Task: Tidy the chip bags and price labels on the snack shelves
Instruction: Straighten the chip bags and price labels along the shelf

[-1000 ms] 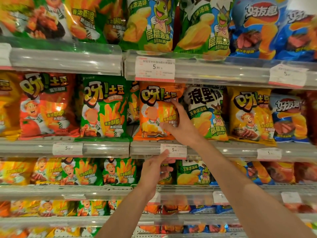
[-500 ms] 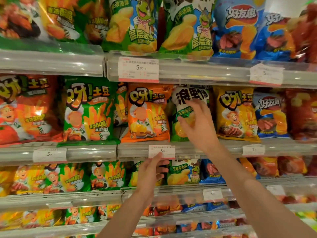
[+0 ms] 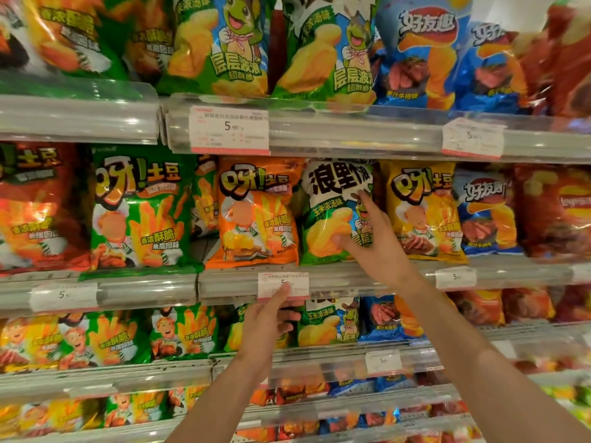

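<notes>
A green and white chip bag stands on the middle shelf between an orange bag and a yellow bag. My right hand holds its right side, thumb across the front and index finger pointing up. Below it, a white price label sits in the clear shelf rail. My left hand pinches the label's lower edge, thumb on its front and fingers curled behind the rail.
Chip bags fill the shelves above and below. Another price label hangs on the upper rail, one at the left and one at the right. A gap shows left of the orange bag.
My right hand has moved from the orange bag rightward onto the green and white bag. My left hand has stayed at the price label. The view has shifted slightly right.
</notes>
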The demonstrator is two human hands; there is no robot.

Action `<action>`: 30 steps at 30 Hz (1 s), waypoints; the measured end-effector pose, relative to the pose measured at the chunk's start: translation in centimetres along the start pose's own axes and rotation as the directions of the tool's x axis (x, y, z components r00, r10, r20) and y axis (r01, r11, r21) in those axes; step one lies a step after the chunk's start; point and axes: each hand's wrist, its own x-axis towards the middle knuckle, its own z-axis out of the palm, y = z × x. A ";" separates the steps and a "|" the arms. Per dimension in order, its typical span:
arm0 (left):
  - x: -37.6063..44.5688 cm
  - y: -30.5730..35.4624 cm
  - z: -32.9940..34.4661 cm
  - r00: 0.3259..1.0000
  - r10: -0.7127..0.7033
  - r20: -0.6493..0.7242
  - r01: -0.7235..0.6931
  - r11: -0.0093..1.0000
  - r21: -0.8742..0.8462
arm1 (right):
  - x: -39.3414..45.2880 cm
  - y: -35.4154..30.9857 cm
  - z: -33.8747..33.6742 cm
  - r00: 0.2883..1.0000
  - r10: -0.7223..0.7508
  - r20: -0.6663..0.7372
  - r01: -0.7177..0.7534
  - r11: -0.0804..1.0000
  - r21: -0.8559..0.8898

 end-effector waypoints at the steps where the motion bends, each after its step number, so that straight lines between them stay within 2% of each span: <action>1: -0.1 0.1 0.1 1.000 -0.001 -0.002 0.001 1.000 -0.003 | -0.2 0.0 0.3 0.999 -0.023 -0.028 0.023 1.000 -0.001; 14: -0.6 0.5 0.3 0.999 -0.014 -0.036 0.013 1.000 -0.013 | 0.1 0.0 1.8 0.999 -0.042 0.018 0.043 0.998 -0.056; 23: -0.6 0.3 -0.1 0.999 0.045 -0.007 -0.045 0.998 0.045 | -2.4 0.4 1.9 0.994 -0.084 -0.068 0.061 0.954 -0.293; 27: -0.6 -0.6 -0.8 0.990 0.138 -0.002 -0.133 0.961 0.242 | -6.3 1.6 2.2 0.990 -0.107 -0.092 0.065 0.925 -0.374; 30: -1.0 -2.0 -2.6 0.965 0.223 0.135 -0.261 0.828 0.496 | -9.8 2.8 2.9 0.982 -0.142 -0.122 0.077 0.902 -0.425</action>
